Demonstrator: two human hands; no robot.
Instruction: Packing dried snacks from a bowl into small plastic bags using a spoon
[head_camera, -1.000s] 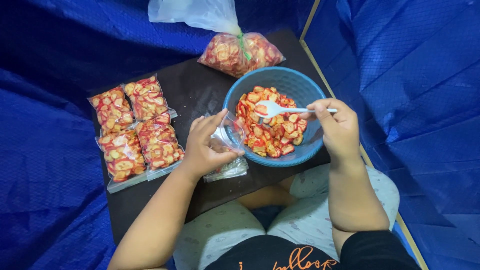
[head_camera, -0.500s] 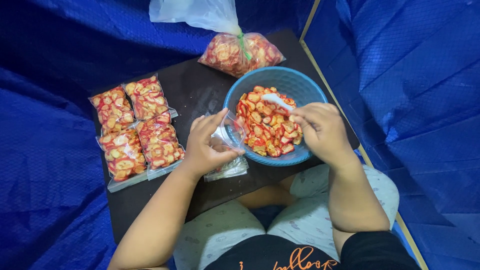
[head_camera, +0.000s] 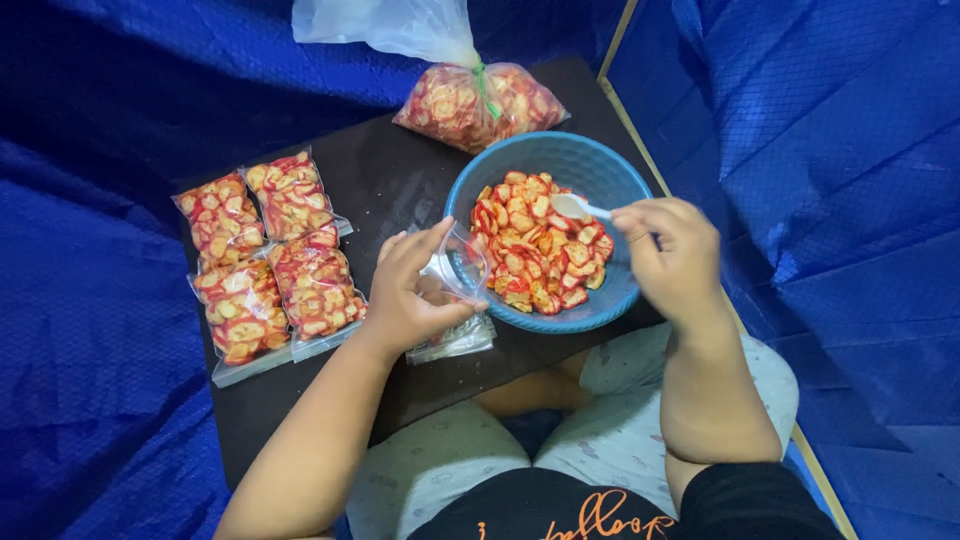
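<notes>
My left hand (head_camera: 410, 295) holds a small clear plastic bag (head_camera: 462, 265) open beside the blue bowl (head_camera: 600, 170). The bowl is filled with red and yellow snack chips (head_camera: 530, 250). My right hand (head_camera: 675, 255) grips a white plastic spoon (head_camera: 575, 206), its scoop dipped into the chips near the bowl's middle. Under my left hand lies a stack of empty clear bags (head_camera: 455, 340).
Several filled small bags of chips (head_camera: 270, 250) lie in a block at the left of the dark board (head_camera: 390, 180). A large tied plastic bag of chips (head_camera: 480, 100) rests behind the bowl. Blue tarpaulin (head_camera: 820, 150) surrounds everything; my knees sit below.
My right hand moved the spoon from lying across the bowl, down into the chips, then back right with the scoop in the pile. The left hand stayed holding the bag.
</notes>
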